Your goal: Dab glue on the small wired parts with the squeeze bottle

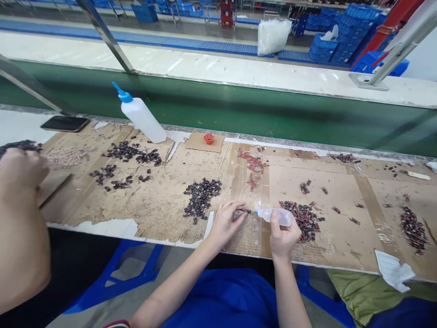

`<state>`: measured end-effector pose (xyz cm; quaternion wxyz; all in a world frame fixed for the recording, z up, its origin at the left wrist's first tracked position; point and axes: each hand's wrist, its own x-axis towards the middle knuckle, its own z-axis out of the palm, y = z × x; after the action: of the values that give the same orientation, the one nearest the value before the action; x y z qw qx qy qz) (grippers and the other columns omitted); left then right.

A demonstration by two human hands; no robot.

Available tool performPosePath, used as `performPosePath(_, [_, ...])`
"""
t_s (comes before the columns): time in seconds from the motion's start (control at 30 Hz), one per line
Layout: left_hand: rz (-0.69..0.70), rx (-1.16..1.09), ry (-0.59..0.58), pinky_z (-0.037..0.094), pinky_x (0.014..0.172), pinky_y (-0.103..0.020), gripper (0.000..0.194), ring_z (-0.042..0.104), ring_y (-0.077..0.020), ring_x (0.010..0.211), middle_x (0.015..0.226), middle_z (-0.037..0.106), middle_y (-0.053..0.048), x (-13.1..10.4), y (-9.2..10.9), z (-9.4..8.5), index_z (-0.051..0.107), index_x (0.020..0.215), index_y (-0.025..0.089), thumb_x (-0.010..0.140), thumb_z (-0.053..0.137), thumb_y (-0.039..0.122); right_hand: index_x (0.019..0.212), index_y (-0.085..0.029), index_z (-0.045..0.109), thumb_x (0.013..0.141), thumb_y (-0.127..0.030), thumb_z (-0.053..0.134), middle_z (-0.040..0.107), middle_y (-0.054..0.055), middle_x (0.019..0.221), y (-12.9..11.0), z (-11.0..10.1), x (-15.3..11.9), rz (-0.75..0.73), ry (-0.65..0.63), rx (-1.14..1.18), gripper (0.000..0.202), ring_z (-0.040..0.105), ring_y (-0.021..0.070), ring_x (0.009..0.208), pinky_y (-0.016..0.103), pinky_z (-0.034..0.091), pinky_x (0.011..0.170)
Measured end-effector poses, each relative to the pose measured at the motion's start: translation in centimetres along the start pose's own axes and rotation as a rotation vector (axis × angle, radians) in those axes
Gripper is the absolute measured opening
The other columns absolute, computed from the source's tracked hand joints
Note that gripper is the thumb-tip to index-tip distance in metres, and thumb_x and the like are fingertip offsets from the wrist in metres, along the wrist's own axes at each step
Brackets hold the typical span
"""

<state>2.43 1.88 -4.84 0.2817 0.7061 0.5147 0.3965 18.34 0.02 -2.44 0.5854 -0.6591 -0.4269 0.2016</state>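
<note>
The right hand [285,233] is closed round a small bottle [283,217], thumb and fingers pressed to its clear sides, its thin tip pointing left. The left hand [226,221] pinches a small dark part [242,212] between thumb and fingertips; the tip is right at the end of this part, but whether they touch is too small to tell. Both hands are over the near edge of the cardboard [170,200] that covers the bench.

A blue stool [118,278] shows below the edge at the left, and a torn paper [394,269] hangs over it at the right. Just beside the right hand lies a red-and-black pile [305,221]; a black pile [202,198] lies to the left of the left hand, and another mixed pile [414,230] well off to the right. At the far left a co-worker's hand [22,168] is beside some dark pieces [20,146].

Farther in, red pieces [253,163] are scattered near a thin stick [224,156]. Behind them a red cap [208,139] sits on a cardboard scrap [194,142]. A large bottle [145,119] with a blue nozzle leans left, and a phone [64,123] lies near the bench's back edge.

Beyond run a green belt [218,107], a white ledge [205,68] and, across the floor, blue crates [355,32].
</note>
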Motion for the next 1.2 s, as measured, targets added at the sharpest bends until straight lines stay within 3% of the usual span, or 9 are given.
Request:
performPosePath(0.53, [-0.02, -0.004, 0.017, 0.048, 0.086, -0.04, 0.017, 0.068, -0.0224, 0.092, 0.088, 0.076, -0.003, -0.03, 0.48, -0.16, 0.064, 0.1, 0.022, 0.083, 0.063, 0.018, 0.065, -0.016, 0.064, 0.077, -0.049, 0.063, 0.063, 0.002, 0.053, 0.08, 0.25, 0.39, -0.031, -0.05, -0.191, 0.036, 0.055, 0.0138, 0.046, 0.023, 0.043, 0.048])
performPosePath(0.8, [-0.06, -0.023, 0.009, 0.047, 0.087, -0.04, 0.014, 0.068, -0.0224, 0.092, 0.089, 0.076, -0.003, 0.11, 0.79, -0.35, 0.064, 0.098, 0.023, 0.084, 0.063, 0.019, 0.071, -0.014, 0.066, 0.079, -0.046, 0.064, 0.067, 0.005, 0.059, 0.34, -0.06, 0.17, -0.024, 0.024, -0.184, 0.033, 0.061, 0.0165, 0.052, 0.025, 0.047, 0.052])
performPosePath(1.2, [-0.078, -0.027, 0.001, 0.048, 0.087, -0.04, 0.013, 0.068, -0.0223, 0.092, 0.088, 0.076, -0.003, 0.14, 0.62, -0.29, 0.066, 0.096, 0.023, 0.084, 0.063, 0.021, 0.072, -0.014, 0.067, 0.079, -0.049, 0.064, 0.068, 0.005, 0.06, 0.3, 0.27, 0.32, -0.012, -0.046, -0.198, 0.035, 0.062, 0.0161, 0.052, 0.024, 0.047, 0.053])
